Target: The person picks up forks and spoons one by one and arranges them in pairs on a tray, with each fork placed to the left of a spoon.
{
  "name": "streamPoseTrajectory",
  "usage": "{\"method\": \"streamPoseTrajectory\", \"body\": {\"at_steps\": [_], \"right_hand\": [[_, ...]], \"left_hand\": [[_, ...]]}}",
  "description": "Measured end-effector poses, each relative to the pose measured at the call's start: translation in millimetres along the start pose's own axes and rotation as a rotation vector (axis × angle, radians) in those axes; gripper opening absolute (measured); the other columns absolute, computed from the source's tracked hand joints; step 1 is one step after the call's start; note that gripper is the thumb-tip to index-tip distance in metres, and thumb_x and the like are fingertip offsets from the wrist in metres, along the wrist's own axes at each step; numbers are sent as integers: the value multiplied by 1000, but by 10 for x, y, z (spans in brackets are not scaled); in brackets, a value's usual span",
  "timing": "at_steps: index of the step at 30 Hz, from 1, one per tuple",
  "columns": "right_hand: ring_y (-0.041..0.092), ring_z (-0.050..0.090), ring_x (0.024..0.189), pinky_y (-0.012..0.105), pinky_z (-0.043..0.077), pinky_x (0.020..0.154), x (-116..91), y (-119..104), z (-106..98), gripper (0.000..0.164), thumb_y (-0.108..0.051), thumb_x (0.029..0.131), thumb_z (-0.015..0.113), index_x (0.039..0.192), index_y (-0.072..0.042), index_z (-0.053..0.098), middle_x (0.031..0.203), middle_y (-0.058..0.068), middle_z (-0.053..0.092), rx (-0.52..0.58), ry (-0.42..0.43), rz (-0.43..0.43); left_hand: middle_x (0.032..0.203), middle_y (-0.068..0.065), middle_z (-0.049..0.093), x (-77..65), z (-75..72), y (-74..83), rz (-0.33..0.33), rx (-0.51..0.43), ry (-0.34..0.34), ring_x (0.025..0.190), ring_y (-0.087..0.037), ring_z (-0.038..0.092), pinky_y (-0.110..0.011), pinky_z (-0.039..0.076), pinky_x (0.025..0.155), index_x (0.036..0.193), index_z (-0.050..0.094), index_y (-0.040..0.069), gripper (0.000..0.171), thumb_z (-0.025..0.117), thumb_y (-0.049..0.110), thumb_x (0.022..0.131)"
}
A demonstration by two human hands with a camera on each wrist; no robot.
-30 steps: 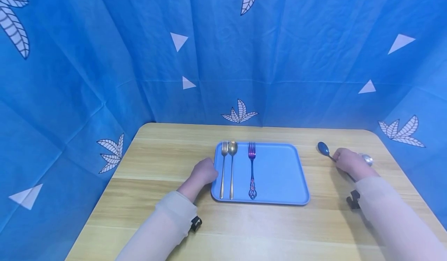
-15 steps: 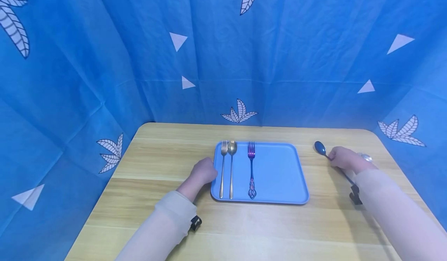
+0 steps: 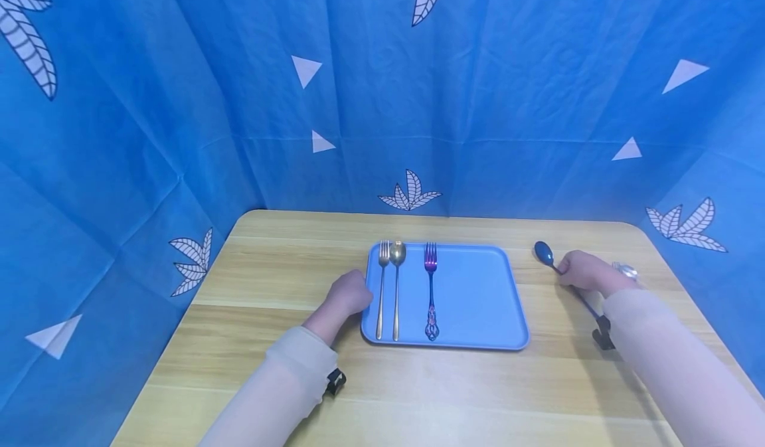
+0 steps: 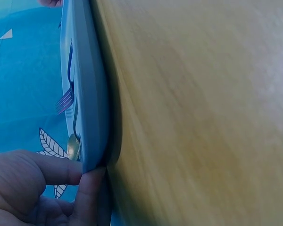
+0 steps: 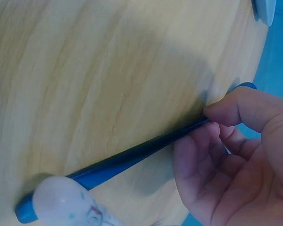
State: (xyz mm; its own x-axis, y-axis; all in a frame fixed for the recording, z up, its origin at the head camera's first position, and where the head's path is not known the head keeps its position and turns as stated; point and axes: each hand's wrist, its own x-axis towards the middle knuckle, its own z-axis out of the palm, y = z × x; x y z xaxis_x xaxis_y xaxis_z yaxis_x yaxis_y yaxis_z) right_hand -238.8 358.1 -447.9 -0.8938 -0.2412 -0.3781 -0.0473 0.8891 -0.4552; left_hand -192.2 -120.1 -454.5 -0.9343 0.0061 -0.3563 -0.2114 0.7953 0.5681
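Note:
My left hand [image 3: 349, 293] pinches the left rim of a blue rectangular tray [image 3: 478, 301], thumb on one side and finger on the other in the left wrist view. On the tray lie a gold fork [image 3: 380, 294], a gold spoon [image 3: 396, 287] and a purple fork [image 3: 431, 281] with an ornate handle, side by side. To the right of the tray, my right hand [image 3: 582, 271] pinches a dark blue spoon [image 3: 544, 253] by its handle, between thumb and fingers. The spoon's bowl points to the far left, and its handle [image 5: 132, 155] slants close over the table.
Beyond my right hand lies a shiny silver utensil [image 3: 627, 271], partly hidden by the hand. A white rounded piece with a printed pattern [image 5: 61, 202] overlaps the spoon's handle end in the right wrist view. Blue curtains [image 3: 508, 101] stand around the wooden table [image 3: 281, 261].
My right hand has moved a little to the left with the dark blue spoon. My left hand and the tray have stayed where they were.

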Motion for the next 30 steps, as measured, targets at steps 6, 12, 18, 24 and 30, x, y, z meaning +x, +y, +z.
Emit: {"method": "streamPoseTrajectory", "body": {"at_steps": [6, 12, 18, 24, 30], "right_hand": [[12, 39, 55, 29, 38, 56, -10, -2, 35, 33, -4, 82, 64, 65, -17, 40, 57, -7, 34, 61, 13, 15], [10, 40, 52, 27, 38, 53, -17, -68, 40, 33, -6, 85, 64, 64, -18, 41, 55, -7, 36, 110, 7, 38], [10, 39, 51, 28, 39, 53, -28, -130, 42, 34, -8, 85, 66, 62, -18, 42, 54, -8, 36, 115, 19, 60], [9, 39, 49, 28, 38, 53, -64, -200, 42, 36, -9, 87, 64, 61, -18, 42, 52, -8, 37, 141, 10, 88], [8, 40, 48, 27, 38, 53, -124, -313, 36, 36, -10, 90, 63, 61, -17, 43, 50, -7, 39, 157, -7, 107]], "left_hand": [[83, -10, 56, 12, 5, -2, 0, 1, -1, 72, -25, 54, -34, 46, 63, 92, 57, 4, 12, 55, -2, 82], [83, -10, 57, 23, 9, -8, 3, 23, 0, 73, -25, 55, -35, 46, 64, 90, 56, 4, 10, 56, -1, 82], [83, -10, 56, 20, 4, 1, -2, 34, -2, 74, -26, 55, -35, 47, 64, 90, 56, 4, 10, 55, -1, 82], [85, -11, 57, 8, -4, 7, -5, 18, -7, 74, -26, 55, -35, 47, 65, 93, 56, 3, 11, 55, -1, 83], [85, -11, 57, 9, -6, 2, -9, 17, -10, 74, -25, 55, -34, 47, 64, 94, 56, 3, 12, 54, -1, 83]]}}
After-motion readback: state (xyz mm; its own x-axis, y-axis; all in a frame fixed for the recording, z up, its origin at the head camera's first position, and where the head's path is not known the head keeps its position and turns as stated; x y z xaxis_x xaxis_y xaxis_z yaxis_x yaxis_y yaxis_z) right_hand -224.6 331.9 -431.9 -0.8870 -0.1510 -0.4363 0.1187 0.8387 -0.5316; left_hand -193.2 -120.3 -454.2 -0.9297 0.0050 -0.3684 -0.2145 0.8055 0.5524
